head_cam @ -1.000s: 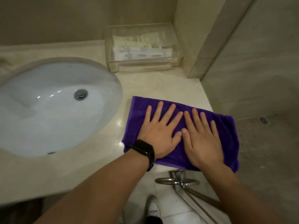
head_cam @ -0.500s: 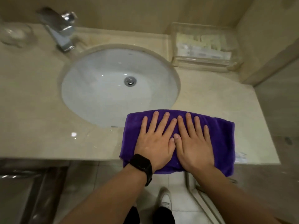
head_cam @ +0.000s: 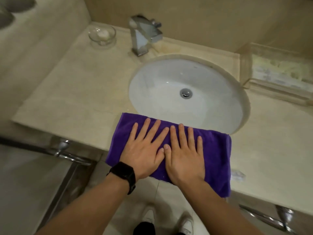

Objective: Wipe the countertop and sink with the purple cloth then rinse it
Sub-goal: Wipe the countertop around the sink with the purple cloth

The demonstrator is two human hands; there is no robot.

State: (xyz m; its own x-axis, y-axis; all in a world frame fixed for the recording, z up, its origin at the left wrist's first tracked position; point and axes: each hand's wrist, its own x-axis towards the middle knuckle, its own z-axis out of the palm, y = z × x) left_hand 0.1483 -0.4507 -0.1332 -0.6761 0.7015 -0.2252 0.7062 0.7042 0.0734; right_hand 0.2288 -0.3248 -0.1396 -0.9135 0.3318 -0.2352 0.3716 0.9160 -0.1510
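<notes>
You are pressing your left hand [head_cam: 144, 154] and right hand [head_cam: 185, 155], fingers straight, on the purple cloth [head_cam: 215, 150] lying along the table [head_cam: 76, 92] edge before the sink [head_cam: 169, 78].

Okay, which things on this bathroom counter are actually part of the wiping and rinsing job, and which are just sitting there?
Part of the job:
purple cloth, pressed flat by left hand and right hand
countertop
sink
faucet, for rinsing

Just lying about:
glass soap dish
clear tray
</notes>
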